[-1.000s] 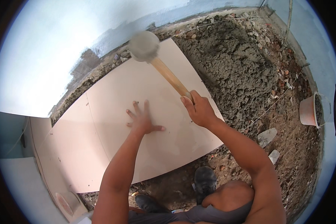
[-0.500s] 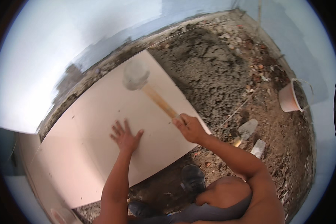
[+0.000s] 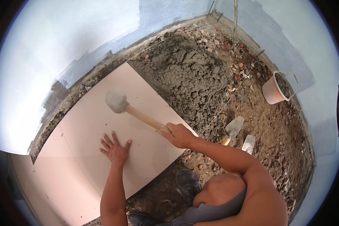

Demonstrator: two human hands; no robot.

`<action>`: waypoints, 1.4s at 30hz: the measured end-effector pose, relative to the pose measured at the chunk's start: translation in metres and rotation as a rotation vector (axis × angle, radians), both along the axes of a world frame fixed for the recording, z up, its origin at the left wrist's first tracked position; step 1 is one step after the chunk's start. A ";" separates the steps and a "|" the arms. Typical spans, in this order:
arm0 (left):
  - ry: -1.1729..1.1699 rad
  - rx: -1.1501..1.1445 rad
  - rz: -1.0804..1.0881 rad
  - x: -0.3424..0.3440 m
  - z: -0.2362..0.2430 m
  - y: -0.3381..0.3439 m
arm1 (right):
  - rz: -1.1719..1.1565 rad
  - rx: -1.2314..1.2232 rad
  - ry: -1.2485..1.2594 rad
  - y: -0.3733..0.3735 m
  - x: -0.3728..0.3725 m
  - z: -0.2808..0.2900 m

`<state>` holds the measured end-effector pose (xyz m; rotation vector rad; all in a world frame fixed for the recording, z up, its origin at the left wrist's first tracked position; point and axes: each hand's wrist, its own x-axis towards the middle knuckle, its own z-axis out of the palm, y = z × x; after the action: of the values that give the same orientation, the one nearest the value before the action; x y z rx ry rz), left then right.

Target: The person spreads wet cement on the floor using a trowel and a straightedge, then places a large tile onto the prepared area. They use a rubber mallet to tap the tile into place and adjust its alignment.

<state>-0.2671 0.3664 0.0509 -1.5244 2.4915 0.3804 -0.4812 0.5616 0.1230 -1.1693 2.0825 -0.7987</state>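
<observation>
A large pale tile (image 3: 150, 154) lies in front of me, its far right edge against grey wet mortar (image 3: 192, 71). My left hand (image 3: 116, 152) rests flat on the tile with its fingers spread. In my right hand (image 3: 179, 135) is the wooden handle of a mallet (image 3: 145, 116), gripped near its end. The mallet's pale round head (image 3: 116, 101) is over the tile, up and left of my right hand; whether it touches the surface I cannot tell.
A trowel (image 3: 234, 127) and a pale flat block (image 3: 248, 144) lie on the brown soil to the right. Beyond them stands a whitish bucket (image 3: 274, 91) by the wall. A string (image 3: 229, 101) crosses the ground beside the mortar. Another pale tile (image 3: 60, 173) adjoins at left.
The view has shifted, so the tile, tools and bucket sit further left in it. The mallet has swung to a flatter angle, still in my right hand. My left hand stays spread on the tile.
</observation>
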 end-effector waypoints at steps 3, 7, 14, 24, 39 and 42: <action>-0.002 -0.023 -0.003 0.006 -0.003 -0.002 | -0.010 -0.040 -0.029 -0.002 0.011 0.011; 0.013 -0.057 -0.029 0.002 -0.013 -0.002 | -0.038 0.147 0.044 0.006 0.014 -0.034; -0.066 -0.041 0.000 -0.006 -0.013 0.000 | 0.025 0.110 0.106 -0.020 -0.057 0.008; 0.380 -0.067 -0.930 -0.028 -0.010 0.149 | -0.171 -0.038 0.114 0.014 -0.075 0.028; 0.291 -0.097 -1.030 -0.032 0.031 0.184 | -0.179 -0.029 0.090 0.015 -0.064 0.056; 0.320 -0.060 -1.039 -0.034 0.086 0.170 | -0.129 -0.096 0.113 0.018 -0.069 0.057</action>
<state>-0.3016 0.5364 0.1373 -0.0238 3.1114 0.3638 -0.5499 0.5795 0.1804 -1.1640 2.2532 -0.9207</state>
